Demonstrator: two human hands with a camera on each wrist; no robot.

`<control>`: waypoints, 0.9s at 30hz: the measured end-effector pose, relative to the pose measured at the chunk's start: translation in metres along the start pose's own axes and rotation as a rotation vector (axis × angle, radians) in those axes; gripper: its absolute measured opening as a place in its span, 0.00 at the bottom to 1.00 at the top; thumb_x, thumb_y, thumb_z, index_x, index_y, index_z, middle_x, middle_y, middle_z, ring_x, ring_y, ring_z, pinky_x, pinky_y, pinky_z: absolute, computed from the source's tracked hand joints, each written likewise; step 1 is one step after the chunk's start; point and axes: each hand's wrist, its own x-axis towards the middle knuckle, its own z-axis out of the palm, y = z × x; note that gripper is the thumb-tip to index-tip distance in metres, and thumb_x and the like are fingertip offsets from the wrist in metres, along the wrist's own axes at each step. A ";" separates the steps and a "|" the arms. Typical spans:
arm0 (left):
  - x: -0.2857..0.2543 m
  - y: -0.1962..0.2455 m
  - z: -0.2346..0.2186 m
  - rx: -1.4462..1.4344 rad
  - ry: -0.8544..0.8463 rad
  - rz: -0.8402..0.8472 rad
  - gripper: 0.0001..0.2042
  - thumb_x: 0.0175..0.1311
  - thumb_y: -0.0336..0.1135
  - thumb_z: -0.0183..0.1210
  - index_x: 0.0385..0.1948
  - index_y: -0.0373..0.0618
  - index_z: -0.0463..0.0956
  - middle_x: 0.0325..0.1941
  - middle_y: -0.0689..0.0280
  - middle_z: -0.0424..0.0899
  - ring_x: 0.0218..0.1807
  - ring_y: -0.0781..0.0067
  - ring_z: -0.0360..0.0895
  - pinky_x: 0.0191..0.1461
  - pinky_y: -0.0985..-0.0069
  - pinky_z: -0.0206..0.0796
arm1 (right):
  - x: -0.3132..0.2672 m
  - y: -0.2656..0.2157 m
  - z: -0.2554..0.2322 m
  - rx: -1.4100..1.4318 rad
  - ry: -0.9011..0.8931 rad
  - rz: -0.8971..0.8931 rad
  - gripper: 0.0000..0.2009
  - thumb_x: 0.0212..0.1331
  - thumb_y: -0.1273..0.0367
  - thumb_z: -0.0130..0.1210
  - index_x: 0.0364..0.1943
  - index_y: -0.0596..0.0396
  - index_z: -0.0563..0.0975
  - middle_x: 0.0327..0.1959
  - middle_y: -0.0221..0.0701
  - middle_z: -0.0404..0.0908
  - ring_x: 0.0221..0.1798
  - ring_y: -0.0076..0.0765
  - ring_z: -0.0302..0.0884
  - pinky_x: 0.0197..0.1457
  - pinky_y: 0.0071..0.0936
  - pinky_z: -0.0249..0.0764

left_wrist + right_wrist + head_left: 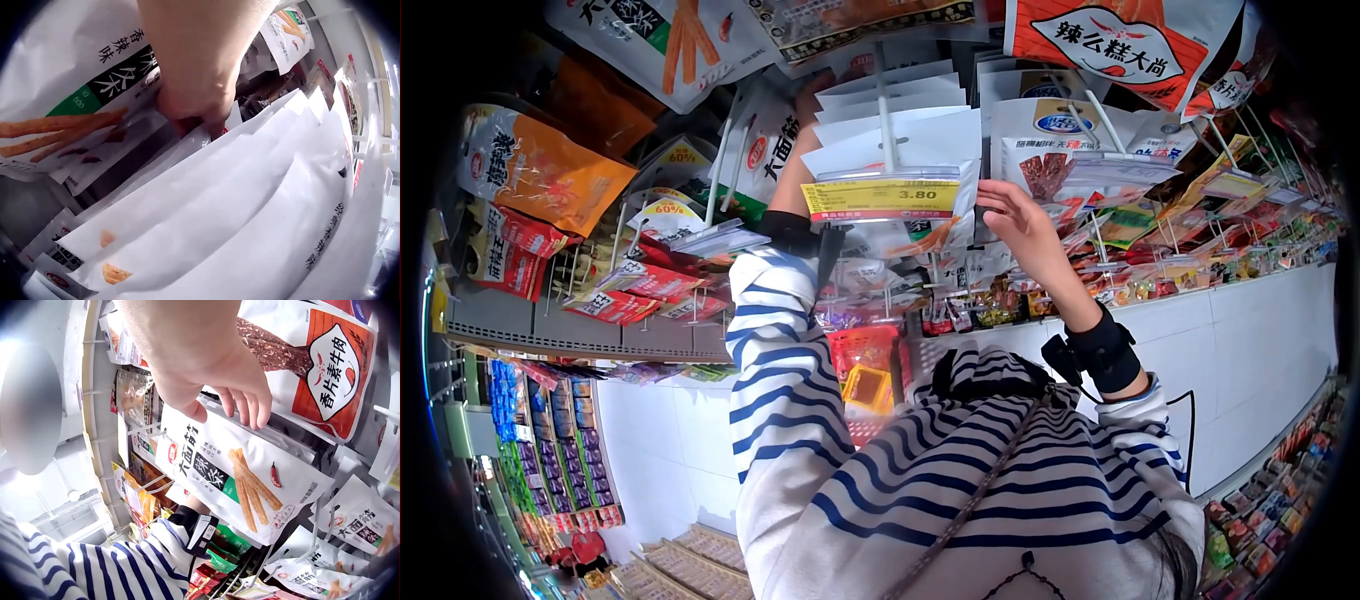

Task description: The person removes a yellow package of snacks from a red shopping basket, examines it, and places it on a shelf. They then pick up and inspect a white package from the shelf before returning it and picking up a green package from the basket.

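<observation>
Striped shirt (960,490) foremost, white packets (244,481) hang from hooks (884,110), likely for easy reach; right hand (1022,228) relaxed beside them, left hand (197,97) among them, grasp hidden.

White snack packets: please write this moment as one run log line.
white packets: hanging in row; left hand: at row's rear, grip unclear; right hand: open, beside packets; price tag: in front of row

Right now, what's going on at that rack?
A person in a striped top has both hands at white snack packets hanging behind a yellow price tag. The left hand reaches in toward the back of the row, fingertips hidden. The right hand is beside the front packets, fingers loose; whether it touches them is unclear.
</observation>
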 end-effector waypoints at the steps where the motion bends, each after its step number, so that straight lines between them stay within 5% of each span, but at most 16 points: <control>1: 0.000 -0.001 0.001 -0.005 0.001 -0.001 0.12 0.58 0.30 0.47 0.43 0.35 0.68 0.33 0.65 0.76 0.31 0.79 0.72 0.35 0.83 0.66 | 0.000 0.000 0.000 -0.003 0.001 0.000 0.18 0.52 0.76 0.47 0.49 0.61 0.63 0.48 0.35 0.67 0.52 0.30 0.65 0.52 0.22 0.62; 11: -0.008 0.008 0.016 -0.135 0.064 0.098 0.12 0.58 0.29 0.48 0.42 0.35 0.68 0.33 0.65 0.76 0.31 0.80 0.72 0.35 0.83 0.66 | -0.001 0.005 -0.010 -0.018 0.022 0.005 0.18 0.52 0.76 0.47 0.49 0.62 0.63 0.50 0.37 0.66 0.53 0.33 0.65 0.53 0.23 0.62; 18: 0.000 -0.031 -0.020 0.018 0.021 0.047 0.11 0.56 0.28 0.51 0.39 0.35 0.69 0.29 0.67 0.75 0.29 0.80 0.72 0.34 0.83 0.66 | 0.004 0.009 -0.007 0.008 -0.026 0.014 0.18 0.53 0.75 0.47 0.50 0.63 0.62 0.50 0.38 0.66 0.53 0.33 0.65 0.53 0.24 0.62; 27: -0.016 0.001 -0.001 0.075 -0.011 0.020 0.11 0.56 0.30 0.51 0.39 0.37 0.68 0.31 0.66 0.74 0.31 0.77 0.71 0.35 0.82 0.65 | 0.017 -0.013 -0.003 0.065 0.021 -0.091 0.19 0.55 0.74 0.44 0.52 0.62 0.60 0.51 0.39 0.64 0.55 0.32 0.62 0.56 0.24 0.59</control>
